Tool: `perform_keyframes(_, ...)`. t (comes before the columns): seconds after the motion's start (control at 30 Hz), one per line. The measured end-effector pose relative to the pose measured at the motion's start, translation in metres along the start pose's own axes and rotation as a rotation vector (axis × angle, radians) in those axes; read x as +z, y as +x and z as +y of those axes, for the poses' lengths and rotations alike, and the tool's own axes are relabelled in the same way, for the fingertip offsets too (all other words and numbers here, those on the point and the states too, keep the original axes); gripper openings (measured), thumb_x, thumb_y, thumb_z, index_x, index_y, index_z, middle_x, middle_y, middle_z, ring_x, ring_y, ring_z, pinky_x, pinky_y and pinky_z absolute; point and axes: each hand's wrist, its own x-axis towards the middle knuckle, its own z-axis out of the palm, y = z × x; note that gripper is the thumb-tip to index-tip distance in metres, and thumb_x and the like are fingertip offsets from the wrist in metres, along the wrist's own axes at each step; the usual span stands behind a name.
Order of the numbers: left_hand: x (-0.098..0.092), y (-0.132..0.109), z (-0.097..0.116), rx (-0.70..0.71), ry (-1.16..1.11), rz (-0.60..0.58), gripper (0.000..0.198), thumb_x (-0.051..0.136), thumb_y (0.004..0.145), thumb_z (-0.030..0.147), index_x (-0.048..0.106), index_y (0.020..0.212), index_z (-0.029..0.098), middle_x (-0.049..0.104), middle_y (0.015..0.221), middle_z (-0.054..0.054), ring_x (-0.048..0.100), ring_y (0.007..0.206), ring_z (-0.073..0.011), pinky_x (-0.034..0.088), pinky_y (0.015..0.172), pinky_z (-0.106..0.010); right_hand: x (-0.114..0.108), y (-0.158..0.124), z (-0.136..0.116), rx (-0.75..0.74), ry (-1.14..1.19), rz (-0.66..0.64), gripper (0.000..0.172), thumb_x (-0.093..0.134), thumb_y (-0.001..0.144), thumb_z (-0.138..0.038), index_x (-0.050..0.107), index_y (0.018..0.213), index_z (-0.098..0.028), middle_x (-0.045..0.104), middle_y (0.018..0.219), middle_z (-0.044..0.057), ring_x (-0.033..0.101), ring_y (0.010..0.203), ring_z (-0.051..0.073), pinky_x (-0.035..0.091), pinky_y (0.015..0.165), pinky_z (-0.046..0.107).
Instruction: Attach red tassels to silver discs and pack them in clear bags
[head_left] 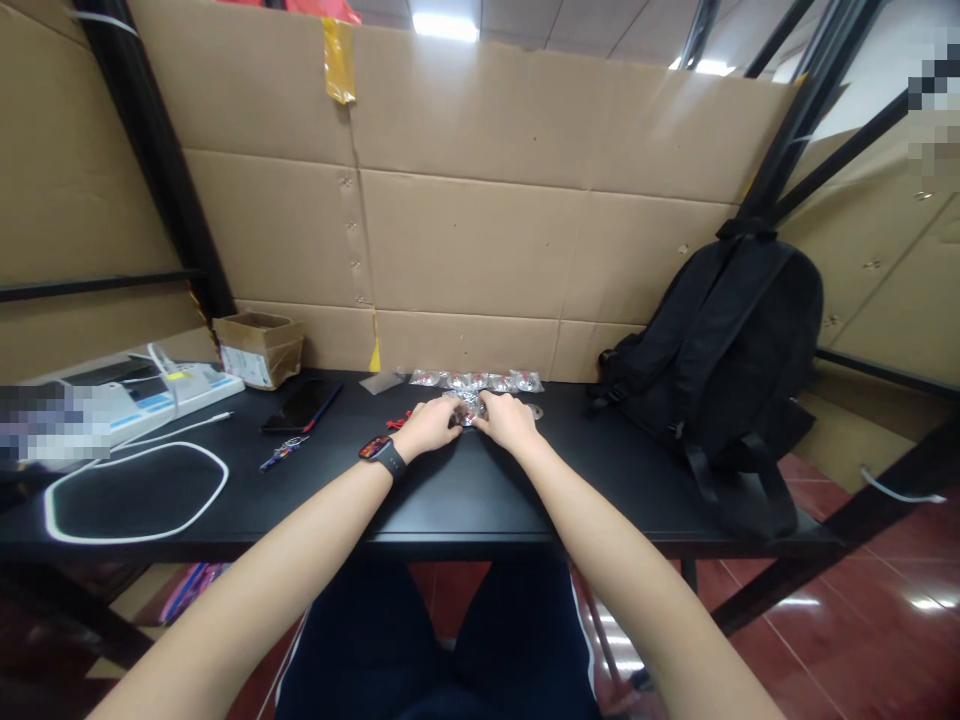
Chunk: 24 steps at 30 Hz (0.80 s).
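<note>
My left hand [430,424], with a dark watch [382,452] on its wrist, and my right hand [510,422] meet over the middle of the black table. Between their closed fingers is a small shiny clear packet [469,402]; its contents are too small to make out. Just behind lies a row of several similar clear packets [478,381] with red and silvery bits inside. Small red pieces [396,421] lie left of my left hand. Beside my right hand is a small pale round thing [536,411], partly hidden.
A black backpack [739,340] takes up the table's right end. To the left are a phone [304,405], a keychain [284,452], a small cardboard box [262,350], a white power strip [180,400] and a looped white cable [225,480]. Cardboard walls [465,240] stand behind.
</note>
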Motion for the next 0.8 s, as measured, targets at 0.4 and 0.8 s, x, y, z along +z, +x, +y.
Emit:
perform_keyframes(0.4,-0.013,-0.004,0.006,-0.213,0.011,-0.046,0.067,0.07,0.075,0.05,0.047,0.133,0.025,0.066,0.126,-0.012,0.059,0.12,-0.0338,0.042,0.098,-0.046,-0.001,0.003,-0.021,-0.043,-0.175,-0.012,0.04,0.061,0.089,-0.046,0.054,0.124,-0.025,0.071,0.105,0.013,0.069,0.098,0.031,0.05,0.082,0.038)
perform_keyframes(0.8,-0.014,-0.003,0.003,-0.168,-0.072,-0.08,0.071,0.073,0.069,0.052,0.049,0.131,0.028,0.065,0.129,-0.009,0.058,0.122,-0.0335,0.042,0.099,-0.046,0.015,0.013,-0.021,-0.023,-0.116,0.082,0.036,0.056,0.091,-0.036,0.052,0.125,-0.024,0.061,0.125,0.013,0.064,0.104,0.027,0.049,0.079,0.035)
